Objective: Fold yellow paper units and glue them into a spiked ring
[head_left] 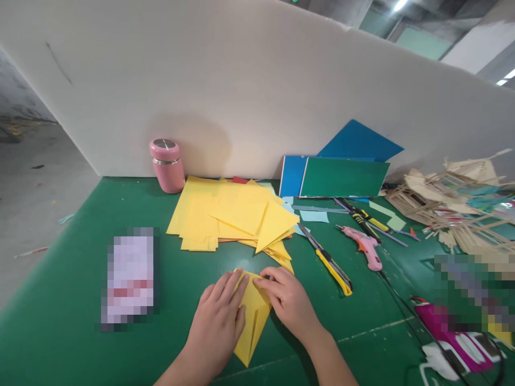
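Observation:
A folded yellow paper (253,321) lies on the green table (80,332) near the front edge, pointed toward me. My left hand (219,321) lies flat on its left side, fingers stretched out over the fold. My right hand (287,300) rests on the upper right part, fingertips pressed onto the paper's top edge. A loose pile of yellow paper sheets (229,214) sits just behind the hands.
A pink flask (167,165) stands by the white partition. Blue and green cards (341,174) lean on it. A yellow utility knife (332,262), a pink glue gun (364,249) and a pile of wooden sticks (454,209) lie to the right.

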`<state>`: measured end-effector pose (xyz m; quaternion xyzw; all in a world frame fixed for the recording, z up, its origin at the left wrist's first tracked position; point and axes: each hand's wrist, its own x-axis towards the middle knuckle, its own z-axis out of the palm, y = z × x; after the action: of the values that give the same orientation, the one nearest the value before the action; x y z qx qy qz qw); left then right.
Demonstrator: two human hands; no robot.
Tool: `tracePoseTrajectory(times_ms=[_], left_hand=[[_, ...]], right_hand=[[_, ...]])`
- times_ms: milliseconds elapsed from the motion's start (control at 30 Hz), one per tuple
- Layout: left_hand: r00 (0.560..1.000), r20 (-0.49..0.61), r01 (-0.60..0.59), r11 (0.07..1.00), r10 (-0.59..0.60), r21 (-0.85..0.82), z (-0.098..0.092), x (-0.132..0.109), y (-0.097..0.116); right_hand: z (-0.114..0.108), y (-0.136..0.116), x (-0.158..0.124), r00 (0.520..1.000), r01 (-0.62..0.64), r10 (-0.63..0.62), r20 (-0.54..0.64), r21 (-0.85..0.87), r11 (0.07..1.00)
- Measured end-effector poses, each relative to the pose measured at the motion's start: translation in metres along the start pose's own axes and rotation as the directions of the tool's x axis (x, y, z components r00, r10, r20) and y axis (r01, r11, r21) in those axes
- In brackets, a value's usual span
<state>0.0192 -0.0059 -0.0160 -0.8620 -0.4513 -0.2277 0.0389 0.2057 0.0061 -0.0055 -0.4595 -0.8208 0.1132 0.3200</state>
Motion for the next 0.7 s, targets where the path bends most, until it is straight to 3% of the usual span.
tracePoseTrajectory(times_ms=[700], left_hand=[[0.999,0.042,0.023,1.000,-0.023,0.002,-0.0017,0.0010,0.0016]], right_hand=[[-0.0028,0.0025,-0.0028,0.999,0.020,-0.018,0.028,-0.065,0.998]])
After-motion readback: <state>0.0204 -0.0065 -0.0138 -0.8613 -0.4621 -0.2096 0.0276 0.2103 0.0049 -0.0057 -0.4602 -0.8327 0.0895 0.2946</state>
